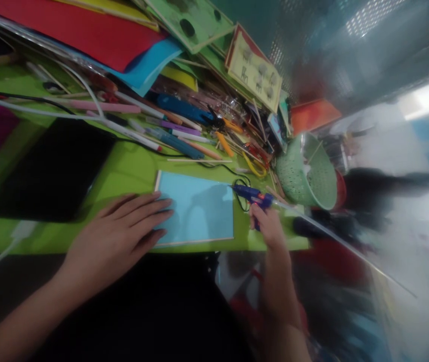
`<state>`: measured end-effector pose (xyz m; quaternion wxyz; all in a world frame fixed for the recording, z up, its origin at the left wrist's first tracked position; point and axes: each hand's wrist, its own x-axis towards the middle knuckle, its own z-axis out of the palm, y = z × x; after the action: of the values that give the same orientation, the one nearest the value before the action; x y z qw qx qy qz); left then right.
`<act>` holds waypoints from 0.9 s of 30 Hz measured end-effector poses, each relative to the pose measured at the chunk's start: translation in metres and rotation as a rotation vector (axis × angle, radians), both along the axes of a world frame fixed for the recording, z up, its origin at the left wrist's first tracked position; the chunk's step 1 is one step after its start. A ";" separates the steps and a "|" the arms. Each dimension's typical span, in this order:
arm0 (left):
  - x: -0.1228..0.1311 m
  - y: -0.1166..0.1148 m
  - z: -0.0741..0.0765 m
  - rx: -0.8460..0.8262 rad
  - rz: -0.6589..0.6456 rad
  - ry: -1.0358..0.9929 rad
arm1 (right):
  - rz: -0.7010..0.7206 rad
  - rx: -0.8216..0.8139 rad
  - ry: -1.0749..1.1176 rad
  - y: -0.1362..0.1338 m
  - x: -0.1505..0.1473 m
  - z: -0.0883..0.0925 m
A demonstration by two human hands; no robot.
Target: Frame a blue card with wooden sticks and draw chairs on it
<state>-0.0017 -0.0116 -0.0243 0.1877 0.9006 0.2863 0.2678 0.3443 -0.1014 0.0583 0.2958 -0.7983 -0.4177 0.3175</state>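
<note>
A light blue sheet (199, 208) lies on the green table, with thin pale strips along its left and bottom edges. My left hand (127, 226) rests flat, fingers stretched out, on the sheet's left side. In my right hand (269, 223) is a blue glue gun (254, 195), its handle wrapped by my fingers. The nozzle points left and is at the sheet's upper right corner; whether it touches cannot be made out. A long pale glue stick (342, 241) sticks out from the back of the gun toward the lower right.
A black tablet-like slab (52, 171) with a white cable lies to the left. Behind the sheet are pens, yellow-handled scissors (254, 165) and sticks, below coloured papers (86, 35). A green perforated basket (307, 171) stands right. The green table's (195, 250) front edge is near me.
</note>
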 end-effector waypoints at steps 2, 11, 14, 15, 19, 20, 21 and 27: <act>0.000 0.000 0.000 -0.019 0.001 -0.004 | -0.004 -0.012 0.009 0.001 -0.001 -0.001; 0.000 0.001 -0.001 -0.051 -0.002 -0.020 | -0.048 -0.002 -0.007 -0.003 0.004 0.000; 0.000 0.001 0.000 -0.060 0.005 -0.026 | -0.045 0.003 -0.012 -0.004 0.004 0.000; 0.000 0.000 0.000 -0.059 0.008 -0.026 | -0.040 0.005 -0.016 -0.003 0.004 0.000; 0.000 0.000 -0.001 -0.032 0.005 -0.015 | -0.023 -0.006 -0.020 0.001 0.000 -0.001; 0.000 0.000 -0.001 -0.032 0.002 -0.014 | -0.020 -0.011 -0.019 0.001 0.000 -0.002; 0.000 0.000 -0.001 -0.037 -0.001 -0.015 | -0.021 -0.011 -0.017 0.002 0.000 -0.002; -0.001 0.000 0.007 -0.072 0.006 0.083 | -0.034 0.011 -0.010 0.001 0.001 0.000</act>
<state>-0.0025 -0.0120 -0.0170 0.2073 0.9027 0.3061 0.2203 0.3452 -0.1007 0.0581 0.3034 -0.8053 -0.4070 0.3062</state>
